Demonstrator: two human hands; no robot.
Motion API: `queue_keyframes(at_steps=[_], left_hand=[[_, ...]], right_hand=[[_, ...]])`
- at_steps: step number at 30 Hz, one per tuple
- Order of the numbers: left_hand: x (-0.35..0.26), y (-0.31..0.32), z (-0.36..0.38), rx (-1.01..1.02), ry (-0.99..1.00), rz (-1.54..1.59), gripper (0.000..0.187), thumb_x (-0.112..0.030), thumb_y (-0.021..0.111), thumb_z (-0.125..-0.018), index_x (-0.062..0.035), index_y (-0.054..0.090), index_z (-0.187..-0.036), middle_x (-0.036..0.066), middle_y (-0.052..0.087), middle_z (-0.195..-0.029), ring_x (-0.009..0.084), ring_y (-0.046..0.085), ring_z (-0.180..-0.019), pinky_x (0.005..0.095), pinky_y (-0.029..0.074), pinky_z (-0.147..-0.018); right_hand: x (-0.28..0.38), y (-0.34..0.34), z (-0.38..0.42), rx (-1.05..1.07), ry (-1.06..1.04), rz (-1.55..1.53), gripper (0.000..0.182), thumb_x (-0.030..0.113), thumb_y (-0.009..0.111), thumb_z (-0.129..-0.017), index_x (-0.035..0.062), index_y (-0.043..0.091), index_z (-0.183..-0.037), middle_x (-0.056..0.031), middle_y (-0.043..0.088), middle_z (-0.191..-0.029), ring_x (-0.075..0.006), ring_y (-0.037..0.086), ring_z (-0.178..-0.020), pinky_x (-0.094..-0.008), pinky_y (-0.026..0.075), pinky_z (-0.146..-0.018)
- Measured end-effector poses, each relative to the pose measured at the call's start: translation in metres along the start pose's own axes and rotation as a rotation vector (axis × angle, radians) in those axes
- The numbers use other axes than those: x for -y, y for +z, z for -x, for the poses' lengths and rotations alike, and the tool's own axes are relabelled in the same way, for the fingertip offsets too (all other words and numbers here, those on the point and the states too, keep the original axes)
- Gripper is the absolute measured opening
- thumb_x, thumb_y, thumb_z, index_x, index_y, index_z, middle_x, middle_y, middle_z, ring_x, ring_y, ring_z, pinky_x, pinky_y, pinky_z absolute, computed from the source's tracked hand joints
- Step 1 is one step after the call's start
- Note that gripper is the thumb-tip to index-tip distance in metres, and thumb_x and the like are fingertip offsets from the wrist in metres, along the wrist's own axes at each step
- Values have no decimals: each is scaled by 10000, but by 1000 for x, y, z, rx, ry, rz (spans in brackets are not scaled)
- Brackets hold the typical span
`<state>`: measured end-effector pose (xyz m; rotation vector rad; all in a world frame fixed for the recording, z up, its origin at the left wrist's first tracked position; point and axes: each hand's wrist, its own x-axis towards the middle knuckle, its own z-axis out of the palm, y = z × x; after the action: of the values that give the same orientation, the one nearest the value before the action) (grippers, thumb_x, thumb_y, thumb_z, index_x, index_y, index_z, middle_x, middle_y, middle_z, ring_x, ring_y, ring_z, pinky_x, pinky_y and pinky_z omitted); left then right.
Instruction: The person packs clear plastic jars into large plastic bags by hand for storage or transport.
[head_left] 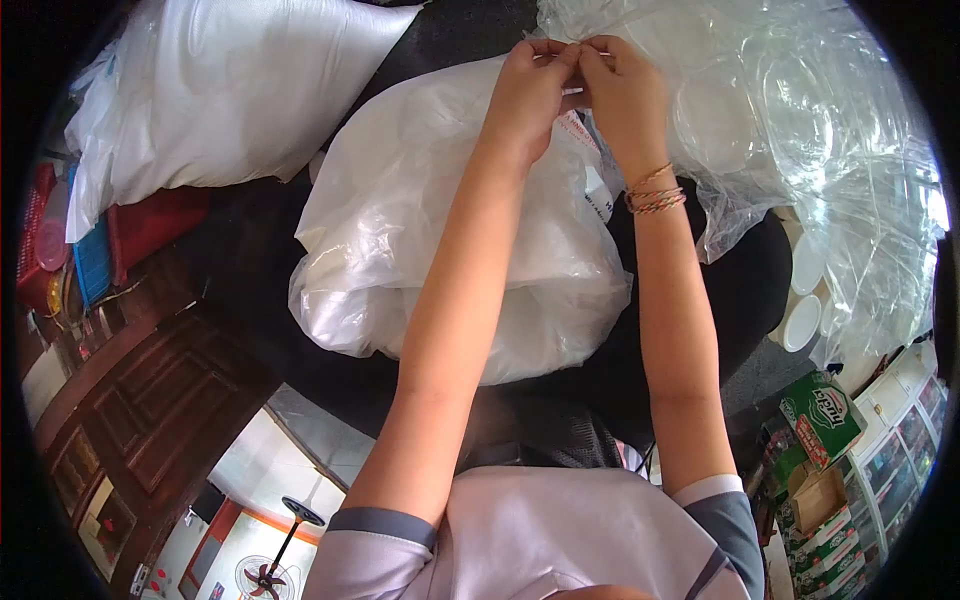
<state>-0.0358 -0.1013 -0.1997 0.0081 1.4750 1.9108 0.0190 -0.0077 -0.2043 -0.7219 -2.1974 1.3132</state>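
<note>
A large white translucent plastic bag lies bunched across my lap, bulging and creased. Above its far edge, my left hand and my right hand meet, with thumbs and fingertips pinched together. Whatever sits between the fingertips is mostly hidden; a sliver of pale material shows below them. Just under my hands, a white piece with red and dark printing shows at the bag's right side. Beside my right hand spreads a heap of clear plastic wrapping with round shapes inside.
A full white sack stands at the upper left, near red and blue plastic baskets. White round lids or tubs lie at the right. Lower right are a green box and stacked cartons. A fan stands at lower left.
</note>
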Motion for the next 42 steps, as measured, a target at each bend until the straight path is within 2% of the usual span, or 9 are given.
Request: queue_keyframes(at_steps=[7, 10, 13, 16, 19, 25, 34, 37, 42], left_hand=[[13, 9, 0, -115, 236, -304, 187, -122, 540, -984, 45, 591, -1052, 133, 679, -950, 192, 674, -807, 310, 550, -669], [10, 3, 1, -110, 215, -545, 253, -194, 576, -971, 18, 633, -1096, 102, 662, -1060, 180, 642, -891, 300, 539, -751], [16, 6, -2, -86, 276, -253, 225, -169, 531, -995, 34, 628, -999, 96, 675, -802, 152, 637, -680, 286, 503, -608], [14, 10, -5, -98, 217, -177, 242, -197, 543, -997, 29, 631, -1003, 88, 655, -771, 151, 602, -625, 297, 484, -582], [17, 8, -14, -76, 145, -250, 249, -223, 528, -998, -3, 642, -1026, 36, 652, -843, 115, 568, -750, 283, 456, -623], [19, 3, -16, -58, 209, -304, 243, -206, 518, -1020, 4, 610, -939, 57, 606, -733, 135, 547, -620, 292, 450, -565], [23, -5, -13, -20, 161, 54, 187, -163, 525, -1015, -11, 634, -1007, 46, 645, -817, 144, 617, -730, 309, 510, -648], [5, -6, -3, -16, 167, -255, 224, -158, 580, -958, 1, 654, -1098, 46, 700, -968, 151, 670, -850, 283, 526, -721], [-7, -8, -2, -118, 523, -801, 209, -155, 601, -926, -6, 713, -1021, 120, 736, -926, 215, 709, -834, 331, 539, -782]], right_hand=[[8, -1, 6, -57, -56, 329, 281, 257, 534, -961, 28, 696, -952, -220, 693, -795, -421, 672, -759, -487, 537, -695], [10, 0, 8, -42, -67, 327, 287, 256, 531, -959, 20, 694, -947, -226, 691, -795, -421, 673, -756, -484, 537, -694], [9, -3, 5, -24, -65, 262, 275, 230, 532, -946, 4, 690, -935, -234, 687, -792, -419, 673, -750, -477, 537, -689], [9, -3, 2, -29, -71, 236, 256, 198, 535, -923, -7, 688, -924, -235, 685, -784, -415, 670, -740, -469, 536, -684], [9, -1, 0, -12, -17, 211, 246, 184, 537, -906, -13, 685, -912, -231, 684, -775, -410, 667, -731, -467, 532, -687], [10, 1, 1, -42, 6, 195, 238, 184, 549, -896, -16, 678, -890, -230, 685, -779, -403, 670, -730, -459, 532, -691], [13, 9, 2, -55, 67, 94, 226, 176, 565, -907, -23, 670, -930, -225, 702, -880, -394, 680, -790, -446, 536, -714], [6, 4, 3, -64, 15, 127, 231, 183, 564, -915, -22, 668, -940, -225, 702, -888, -397, 681, -797, -445, 537, -719], [6, 4, 4, -112, 21, 167, 233, 192, 569, -920, -22, 664, -927, -225, 701, -879, -401, 681, -799, -446, 537, -720]])
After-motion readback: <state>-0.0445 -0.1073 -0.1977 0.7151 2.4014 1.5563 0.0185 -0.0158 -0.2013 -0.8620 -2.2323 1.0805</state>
